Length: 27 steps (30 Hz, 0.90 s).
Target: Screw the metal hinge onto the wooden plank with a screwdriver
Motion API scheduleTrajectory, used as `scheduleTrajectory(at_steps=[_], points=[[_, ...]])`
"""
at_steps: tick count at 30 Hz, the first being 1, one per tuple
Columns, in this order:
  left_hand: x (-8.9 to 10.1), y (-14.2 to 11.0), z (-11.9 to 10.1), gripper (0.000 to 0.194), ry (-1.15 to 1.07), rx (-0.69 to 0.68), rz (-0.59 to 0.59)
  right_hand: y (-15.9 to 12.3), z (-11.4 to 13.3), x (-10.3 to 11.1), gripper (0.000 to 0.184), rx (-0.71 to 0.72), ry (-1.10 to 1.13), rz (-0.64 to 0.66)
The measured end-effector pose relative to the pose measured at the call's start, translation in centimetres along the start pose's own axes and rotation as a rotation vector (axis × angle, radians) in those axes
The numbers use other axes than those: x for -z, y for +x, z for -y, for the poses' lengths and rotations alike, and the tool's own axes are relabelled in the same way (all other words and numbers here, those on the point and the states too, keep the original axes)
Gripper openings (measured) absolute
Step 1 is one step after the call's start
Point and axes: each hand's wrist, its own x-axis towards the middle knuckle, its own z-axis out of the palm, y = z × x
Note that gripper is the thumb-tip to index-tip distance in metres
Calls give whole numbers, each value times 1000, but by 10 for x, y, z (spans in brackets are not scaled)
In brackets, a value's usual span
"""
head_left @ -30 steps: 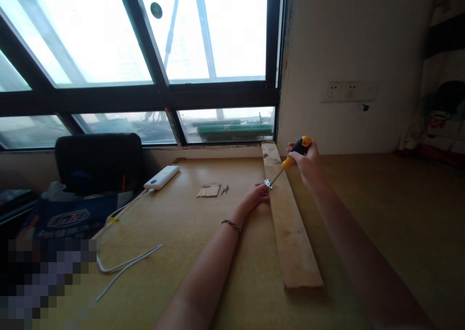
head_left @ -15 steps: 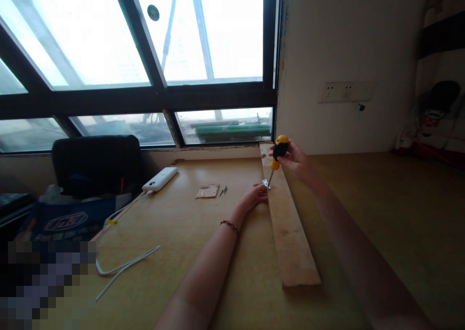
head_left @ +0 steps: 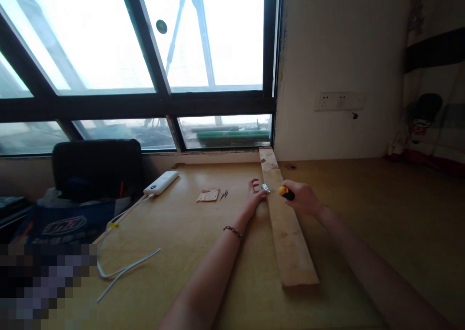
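A long wooden board (head_left: pixel 288 228) lies on the table, running from the window wall toward me. At its left edge sits a small silver metal hinge (head_left: pixel 265 188). My left hand (head_left: pixel 255 193) is beside the hinge with fingers spread; its thumb is close to the hinge's near edge, and I cannot tell whether it touches. Just right of the hinge, my right hand (head_left: pixel 303 197) is closed around the yellow-and-black handle of a screwdriver (head_left: pixel 286 193), held low over the board. The screwdriver's shaft and tip cannot be made out.
Left of the board lie a small thin wooden piece (head_left: pixel 208 195) and several screws (head_left: pixel 224 194). A white power bank (head_left: pixel 162 182) with a white cable (head_left: pixel 127 264) rests along the table's left edge. A black chair (head_left: pixel 96 163) stands beyond it, and wall sockets (head_left: pixel 339 101) are at right.
My right hand has lowered the screwdriver from upright over the hinge to low and tilted at its right. My left fingers have spread away from the hinge.
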Motion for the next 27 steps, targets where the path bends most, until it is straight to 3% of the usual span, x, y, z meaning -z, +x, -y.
scheduleTrajectory(at_steps=[4,9,21,27], points=[[0,-7,-9,29,105,-100,39,-18,-1,-13,51,57,-49,225],[-2,-13,-18,15,178,-146,28,-13,4,-12,69,34,-72,338],[-1,-12,-20,8,203,-103,63,-2,19,-6,64,-71,-117,436],[-2,-9,-18,9,247,-219,66,-2,21,-7,61,-82,-119,437]])
